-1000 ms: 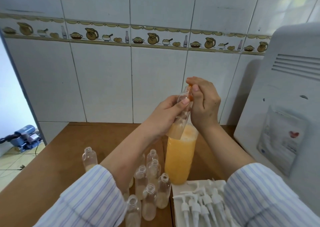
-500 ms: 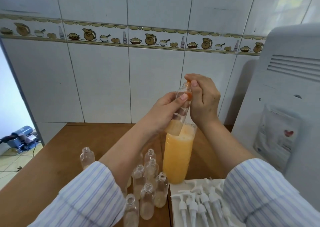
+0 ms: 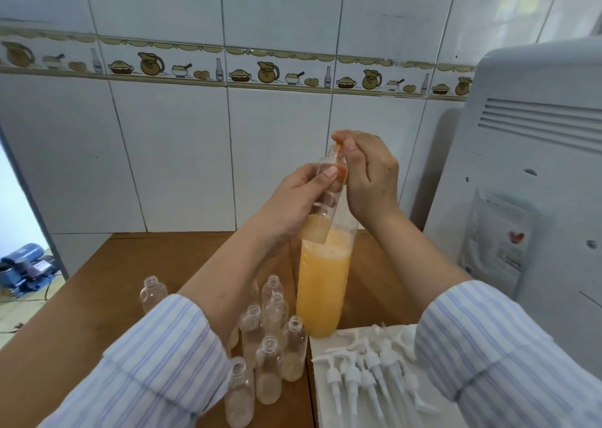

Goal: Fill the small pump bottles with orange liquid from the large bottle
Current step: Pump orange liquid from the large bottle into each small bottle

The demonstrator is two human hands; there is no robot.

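While my left hand [image 3: 294, 199] grips a small clear bottle [image 3: 325, 196] around its middle and holds it raised and tilted, my right hand [image 3: 369, 176] pinches something small and orange [image 3: 339, 147] at the bottle's mouth; I cannot tell what that piece is, perhaps a funnel or stopper. Both hands are therefore closed on something, neither is free.

Judging progress, I would say the work is partway through. The held bottle carries only a shallow pale layer at its lower end, so it looks far from full. Directly below my grip the large bottle [image 3: 322, 284] stands upright on the wooden table [image 3: 107, 284], orange liquid reaching most of the way up it, so plenty remains to draw on. Below and to the left of my hands a cluster of small bottles [image 3: 270, 339] stands open-mouthed; several show a thin pale layer at the bottom, and one more [image 3: 153, 294] stands apart further left. None wears a pump. Below my right wrist the white pump heads [image 3: 368, 369] lie loose on a white tray [image 3: 321, 405], so capping seems entirely ahead.

The orange liquid looks cloudy and opaque, with a paler frothy band at its surface.
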